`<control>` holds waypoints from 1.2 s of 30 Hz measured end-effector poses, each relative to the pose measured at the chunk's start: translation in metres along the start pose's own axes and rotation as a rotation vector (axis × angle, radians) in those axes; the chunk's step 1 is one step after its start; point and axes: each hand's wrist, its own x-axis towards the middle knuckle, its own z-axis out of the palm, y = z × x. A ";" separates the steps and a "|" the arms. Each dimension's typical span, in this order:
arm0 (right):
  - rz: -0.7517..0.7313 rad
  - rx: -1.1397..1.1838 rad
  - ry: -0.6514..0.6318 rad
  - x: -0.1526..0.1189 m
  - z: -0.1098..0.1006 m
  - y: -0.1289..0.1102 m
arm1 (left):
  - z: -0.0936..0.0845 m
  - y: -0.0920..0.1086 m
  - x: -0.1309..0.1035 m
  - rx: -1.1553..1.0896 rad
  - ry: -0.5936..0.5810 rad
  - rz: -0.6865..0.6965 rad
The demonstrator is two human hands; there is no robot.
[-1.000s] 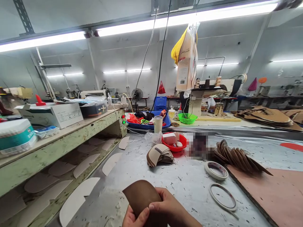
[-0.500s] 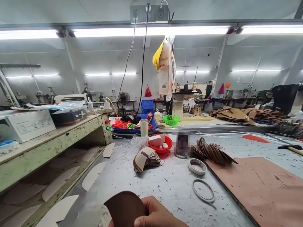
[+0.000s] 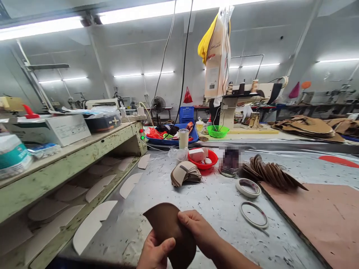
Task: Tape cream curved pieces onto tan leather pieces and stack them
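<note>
White cut pieces (image 3: 92, 226) are seen laid along the bench edge at left. At bottom centre, a brown leather piece (image 3: 168, 228) is held above the metal table (image 3: 221, 209) w/ long axis running upper-left to lower-right, its pointed tip aimed up-left; it's pinched by the left hand (image 3: 154, 254) from below, thumb on top, and gripped at the right edge by the right hand (image 3: 199, 229), fingers curled narrow. Further right, tape rolls (image 3: 248, 187) and a pink board (image 3: 322, 216) are seen.

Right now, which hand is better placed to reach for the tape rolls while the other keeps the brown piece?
Probably the right hand: the tape rolls lie on its side, and the left hand grips the brown piece from below.
</note>
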 end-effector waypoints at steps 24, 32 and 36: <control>0.077 -0.019 -0.174 -0.008 0.007 -0.004 | 0.000 0.000 -0.010 -0.032 -0.017 0.035; 0.110 0.013 -0.206 -0.008 0.004 -0.005 | 0.000 0.001 -0.010 -0.153 0.041 -0.100; 0.110 0.110 -0.254 -0.008 -0.001 -0.005 | 0.003 0.002 -0.012 -0.198 0.082 -0.164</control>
